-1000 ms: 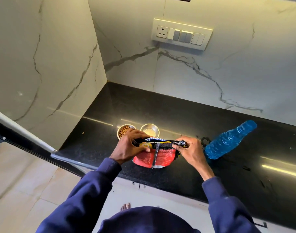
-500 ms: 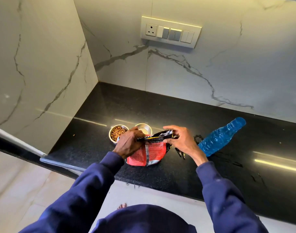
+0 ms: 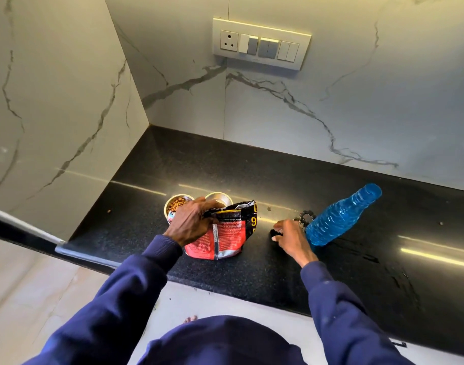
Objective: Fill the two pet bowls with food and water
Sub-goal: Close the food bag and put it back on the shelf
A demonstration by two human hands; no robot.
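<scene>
Two small steel bowls stand side by side on the black counter (image 3: 252,272). The left bowl (image 3: 176,202) holds brown kibble; the right bowl (image 3: 220,197) shows a pale inside. In front of them stands a red and black food bag (image 3: 223,241). My left hand (image 3: 192,219) grips its crumpled top. My right hand (image 3: 291,238) rests on the counter to the right of the bag, fingers curled on a small black object (image 3: 274,232). A blue water bottle (image 3: 341,217) with its cap on is just right of that hand.
Marble walls meet in a corner behind the bowls, with a switch panel (image 3: 261,43) above. A stray kibble (image 3: 109,211) lies left of the bowls. Wet streaks (image 3: 378,259) mark the counter right of the bottle. The counter's front edge runs just below the bag.
My right hand has let go of the bag's top and dropped to the counter beside the bottle. The left hand still holds the bag, whose top now stands open and upright.
</scene>
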